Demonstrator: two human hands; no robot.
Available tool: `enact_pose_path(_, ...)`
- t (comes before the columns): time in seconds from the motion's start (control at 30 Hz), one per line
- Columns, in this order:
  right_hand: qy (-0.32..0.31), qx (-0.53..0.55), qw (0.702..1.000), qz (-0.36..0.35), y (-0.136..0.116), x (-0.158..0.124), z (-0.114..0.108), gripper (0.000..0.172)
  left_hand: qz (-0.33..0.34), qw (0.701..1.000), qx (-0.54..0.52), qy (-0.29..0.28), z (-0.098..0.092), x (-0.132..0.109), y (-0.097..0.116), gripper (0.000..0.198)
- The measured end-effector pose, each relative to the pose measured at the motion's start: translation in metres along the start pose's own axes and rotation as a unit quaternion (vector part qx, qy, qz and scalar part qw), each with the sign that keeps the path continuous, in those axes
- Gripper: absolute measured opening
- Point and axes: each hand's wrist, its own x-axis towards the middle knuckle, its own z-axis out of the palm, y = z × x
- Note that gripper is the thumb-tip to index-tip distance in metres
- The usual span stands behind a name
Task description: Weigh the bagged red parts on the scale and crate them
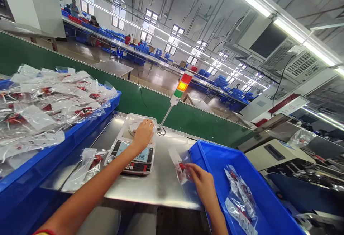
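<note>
Right fingers [194, 169] pinch a bag [177, 167] at the table [166, 192], beside the bin [223, 152]; a loose pinch could drop it. Left fingers [146, 124] meet another bag [134, 125] on the scale [143, 168], grip unclear; pressing there could skew the weight.

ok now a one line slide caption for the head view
At a metal worktop, left hand over a digital scale, right hand holding a clear bag beside a blue bin.
</note>
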Motion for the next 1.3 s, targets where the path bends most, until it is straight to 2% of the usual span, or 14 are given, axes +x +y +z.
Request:
enact_pose_path(0.07,0.034,-0.054,0.996,-0.064,-0.021,0.034,0.007,0.046,-0.046,0.998,-0.003,0.037,-0.002,0.020,-0.002,0.013)
enact_pose_path(0.13,0.059,-0.098,0.985,-0.131,-0.047,0.072,0.021,0.037,-0.109,0.989,0.001,0.102,-0.020,0.031,-0.010,0.017)
enact_pose_path(0.27,0.018,-0.108,0.963,-0.245,-0.097,0.129,0.066,0.030,-0.188,0.937,-0.026,0.293,-0.089,0.024,-0.026,0.017)
enact_pose_path(0.33,-0.045,-0.082,0.957,-0.275,-0.111,0.136,0.086,0.024,-0.182,0.911,-0.067,0.364,-0.121,0.008,-0.026,0.016)
enact_pose_path(0.43,-0.098,0.039,0.958,-0.267,-0.119,0.119,0.106,0.020,-0.169,0.904,-0.139,0.367,-0.147,-0.019,-0.013,0.022)
enact_pose_path(0.57,-0.173,0.257,0.938,-0.156,-0.121,0.075,0.112,0.049,-0.188,0.897,-0.301,0.262,-0.139,-0.044,0.011,0.034)
enact_pose_path(0.63,-0.205,0.308,0.924,-0.100,-0.120,0.052,0.111,0.055,-0.194,0.903,-0.317,0.215,-0.126,-0.053,0.019,0.036)
enact_pose_path(0.7,-0.172,0.321,0.930,-0.058,-0.114,0.025,0.112,0.054,-0.195,0.928,-0.255,0.188,-0.110,-0.066,0.022,0.034)
enact_pose_path(0.8,-0.062,0.263,0.962,-0.024,-0.091,-0.023,0.118,0.051,-0.201,0.957,-0.152,0.143,-0.085,-0.097,0.020,0.029)
enact_pose_path(0.93,-0.039,0.157,0.987,0.003,-0.049,-0.080,0.115,0.050,-0.228,0.957,-0.180,0.014,-0.062,-0.150,0.017,0.033)
enact_pose_path(1.07,-0.052,0.141,0.986,-0.074,-0.039,-0.093,0.095,0.074,-0.169,0.911,-0.285,-0.245,-0.063,-0.181,0.030,0.031)
enact_pose_path(1.13,-0.119,0.116,0.980,-0.105,-0.043,-0.091,0.088,0.055,-0.134,0.879,-0.298,-0.346,-0.069,-0.183,0.036,0.025)
enact_pose_path(1.2,-0.158,0.093,0.979,-0.086,-0.044,-0.091,0.087,0.047,-0.128,0.865,-0.286,-0.391,-0.074,-0.182,0.039,0.025)
enact_pose_path(1.3,-0.109,0.109,0.988,-0.008,-0.038,-0.094,0.092,0.051,-0.140,0.875,-0.254,-0.388,-0.076,-0.182,0.033,0.029)
